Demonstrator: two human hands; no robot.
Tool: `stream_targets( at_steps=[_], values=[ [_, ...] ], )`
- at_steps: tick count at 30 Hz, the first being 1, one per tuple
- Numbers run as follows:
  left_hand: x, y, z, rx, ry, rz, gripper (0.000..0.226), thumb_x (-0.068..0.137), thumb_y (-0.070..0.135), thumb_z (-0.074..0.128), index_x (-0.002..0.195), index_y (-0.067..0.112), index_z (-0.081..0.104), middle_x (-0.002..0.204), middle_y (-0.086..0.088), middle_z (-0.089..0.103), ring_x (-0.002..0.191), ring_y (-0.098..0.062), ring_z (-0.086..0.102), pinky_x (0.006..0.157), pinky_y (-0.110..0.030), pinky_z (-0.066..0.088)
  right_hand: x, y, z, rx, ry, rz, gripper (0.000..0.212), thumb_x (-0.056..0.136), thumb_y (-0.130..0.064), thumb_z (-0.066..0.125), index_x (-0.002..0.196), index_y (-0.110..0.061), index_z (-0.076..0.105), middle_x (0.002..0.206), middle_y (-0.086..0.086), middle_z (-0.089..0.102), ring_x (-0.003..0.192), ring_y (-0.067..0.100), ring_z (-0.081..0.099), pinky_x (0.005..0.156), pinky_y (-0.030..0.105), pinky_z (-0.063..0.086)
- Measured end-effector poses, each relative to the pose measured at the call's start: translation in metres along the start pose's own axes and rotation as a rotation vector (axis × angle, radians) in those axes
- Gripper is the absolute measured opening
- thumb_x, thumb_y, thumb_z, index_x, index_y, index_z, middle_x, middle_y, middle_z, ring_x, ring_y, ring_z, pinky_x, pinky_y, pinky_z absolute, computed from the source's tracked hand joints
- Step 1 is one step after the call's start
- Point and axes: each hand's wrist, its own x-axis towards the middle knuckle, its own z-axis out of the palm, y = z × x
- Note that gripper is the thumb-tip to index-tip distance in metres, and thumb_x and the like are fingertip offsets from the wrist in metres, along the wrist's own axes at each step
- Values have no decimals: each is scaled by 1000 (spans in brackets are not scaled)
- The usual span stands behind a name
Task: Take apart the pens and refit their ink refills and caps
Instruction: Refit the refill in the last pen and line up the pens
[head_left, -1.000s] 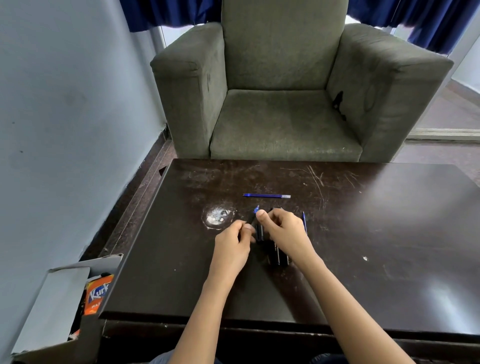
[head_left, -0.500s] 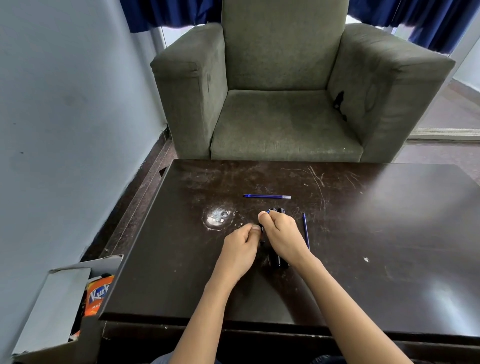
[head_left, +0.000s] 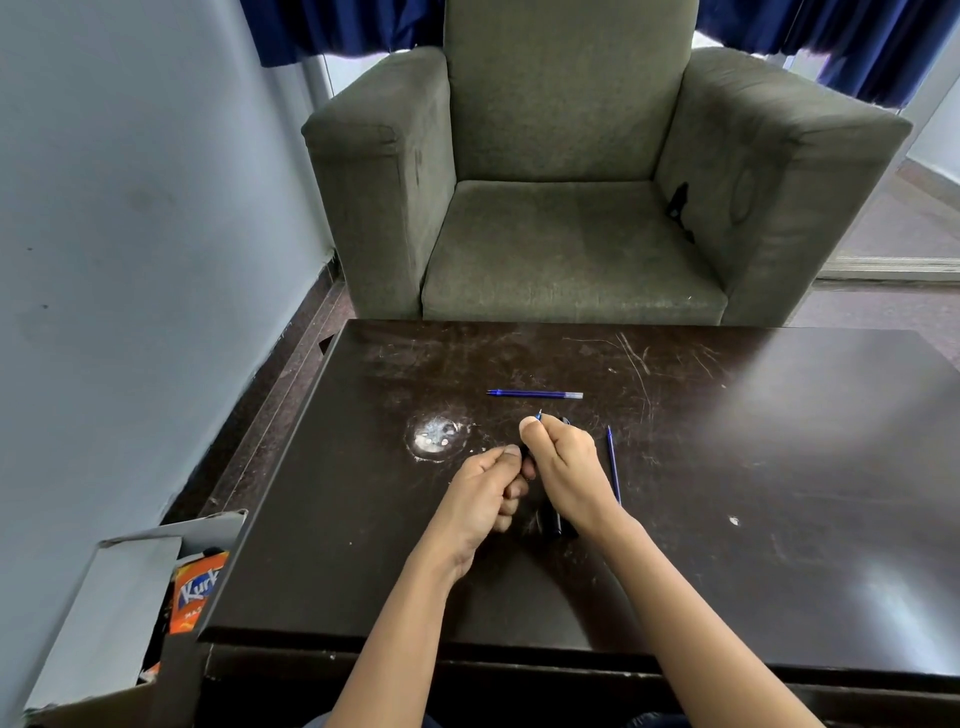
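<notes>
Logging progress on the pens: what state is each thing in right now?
left hand: closed on a dark pen part
right hand: closed on a blue-tipped piece
far refill: loose, lying flat
near refill: loose, flat beside the right hand
dark pens: lying under the right hand

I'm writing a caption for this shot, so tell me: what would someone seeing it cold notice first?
First, the two hands meeting at the middle of the dark, scratched table: the left hand and right hand are closed together on a dark pen part, a blue tip showing above the right thumb. Next, the loose blue refill lying crosswise just beyond them. Behind the table, a big grey-green armchair fills the background.
</notes>
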Motion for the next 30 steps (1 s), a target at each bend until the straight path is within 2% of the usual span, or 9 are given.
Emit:
stream_targets(
  at_steps=[2, 4, 7, 10, 14, 16, 22, 26, 30],
  values=[
    [1, -4, 1, 283, 135, 135, 32, 101, 28, 40, 75, 18, 58, 58, 9, 50, 49, -5, 41, 47, -17, 34, 1, 0, 0, -48, -27, -4, 46, 99, -34, 43, 63, -5, 49, 55, -4, 49, 50, 2, 42, 53, 19, 36],
    [2, -9, 0, 540, 234, 284, 25, 100, 25, 42, 86, 20, 62, 69, 6, 62, 58, -6, 55, 56, -19, 44, 2, 2, 1, -136, -17, -14, 54, 95, -46, 46, 62, -4, 49, 54, -3, 47, 49, 4, 41, 49, 21, 35],
    [3, -11, -2, 651, 273, 352, 22, 99, 25, 44, 91, 18, 63, 74, 4, 65, 65, -6, 60, 59, -19, 45, 4, 1, 1, -163, 7, 32, 56, 96, -40, 48, 62, 5, 49, 56, 5, 47, 52, 12, 41, 55, 36, 38],
    [2, -9, 3, 582, 196, 298, 31, 101, 28, 41, 80, 16, 60, 62, 7, 58, 51, -4, 51, 52, -18, 40, 5, -2, -3, -92, -24, 64, 46, 95, -26, 46, 62, 7, 46, 57, 6, 45, 55, 14, 40, 57, 38, 36],
    [-2, -2, 5, 151, 21, 151, 39, 102, 32, 37, 72, 13, 55, 52, 7, 44, 43, -4, 34, 42, -17, 28, 1, -6, -11, -23, -111, 35, 43, 97, -19, 37, 56, -8, 43, 48, -2, 51, 51, 11, 44, 56, 32, 39],
    [-3, 1, 5, 61, -18, 137, 39, 102, 33, 36, 73, 13, 54, 53, 6, 41, 44, -4, 31, 41, -18, 25, 0, -7, -13, -19, -114, 4, 42, 99, -20, 34, 58, -11, 42, 48, -2, 53, 51, 8, 45, 57, 29, 40],
    [3, -5, 1, 232, 153, 193, 34, 100, 34, 40, 74, 24, 59, 56, 11, 52, 50, -1, 43, 52, -19, 36, 6, 1, -11, 111, -151, -10, 34, 97, -37, 46, 76, -10, 50, 61, -2, 57, 62, 19, 54, 66, 45, 47],
    [5, -8, -3, 358, 246, 216, 30, 100, 34, 41, 80, 25, 62, 64, 9, 59, 55, 4, 50, 61, -20, 39, 8, 2, -11, 140, -151, 4, 23, 100, -21, 46, 92, -5, 60, 69, 0, 59, 68, 13, 56, 73, 37, 49],
    [6, -9, -4, 391, 285, 202, 29, 99, 34, 42, 81, 28, 63, 68, 8, 62, 61, 2, 54, 62, -16, 40, 5, -1, -5, 349, -185, 73, 22, 98, -19, 50, 105, -5, 66, 72, 7, 60, 64, 16, 58, 67, 27, 53]
  ],
)
